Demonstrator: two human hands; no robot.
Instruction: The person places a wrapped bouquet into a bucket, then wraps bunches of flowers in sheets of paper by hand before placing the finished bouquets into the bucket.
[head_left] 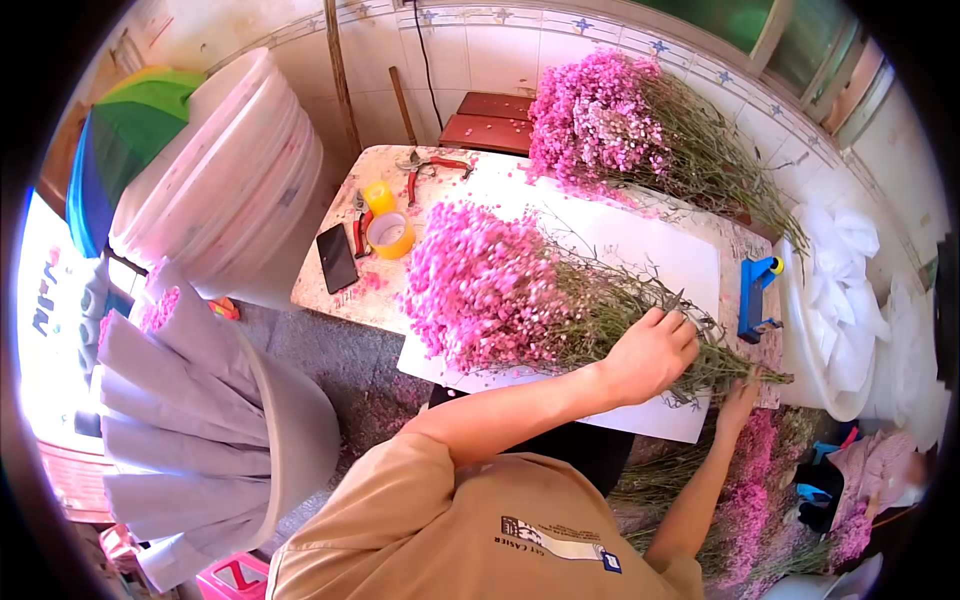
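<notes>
A bunch of pink baby's breath [490, 290] lies across a white paper sheet [690, 270] on the table, blossoms to the left and stems to the right. My left hand [652, 352] is on top of the stems with its fingers curled round them. Lower right, my right hand [738, 405] grips the bunch near the cut stem ends; its fingers are partly hidden behind the stems. A blue tape dispenser [755, 298] stands just beyond my right hand. Behind, a second bunch of pink baby's breath [600, 120] rests at the table's back edge.
On the table's left are a phone [337, 257], yellow tape rolls [391, 236] and red-handled pruning shears [430, 170]. Wrapped bunches stand in a large bucket [300, 440] at left, below stacked tubs [220, 190]. More pink flowers [750, 500] lie lower right, near another person [880, 470].
</notes>
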